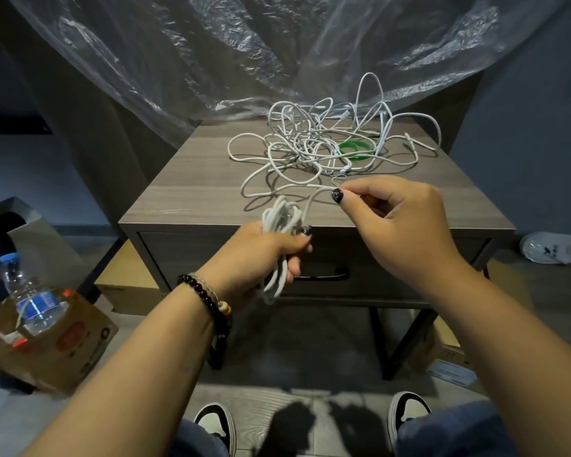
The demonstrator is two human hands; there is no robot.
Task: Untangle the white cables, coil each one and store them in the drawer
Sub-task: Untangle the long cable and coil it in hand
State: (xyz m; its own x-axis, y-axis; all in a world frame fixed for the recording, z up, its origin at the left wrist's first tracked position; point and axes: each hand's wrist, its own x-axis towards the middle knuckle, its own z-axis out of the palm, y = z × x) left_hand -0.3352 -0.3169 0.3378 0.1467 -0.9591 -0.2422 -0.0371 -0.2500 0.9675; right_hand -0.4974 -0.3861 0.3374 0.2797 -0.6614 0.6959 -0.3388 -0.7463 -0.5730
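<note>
A tangle of white cables point(323, 140) lies on top of the grey wooden nightstand point(192, 179), spread over its back and middle. My left hand point(261, 258) grips a partly wound coil of white cable point(279, 225) in front of the drawer. From the coil a strand runs up to my right hand point(399, 222), which pinches it between thumb and fingers just above the nightstand's front edge. That strand leads on into the tangle. The drawer point(393, 268) under the top is closed, and its dark handle point(323, 276) shows between my hands.
A green roll of tape point(356, 148) sits within the tangle. Clear plastic sheeting point(244, 54) hangs behind the nightstand. A cardboard box point(73, 338) with a water bottle point(30, 298) stands on the floor at left. My shoes point(216, 423) are below.
</note>
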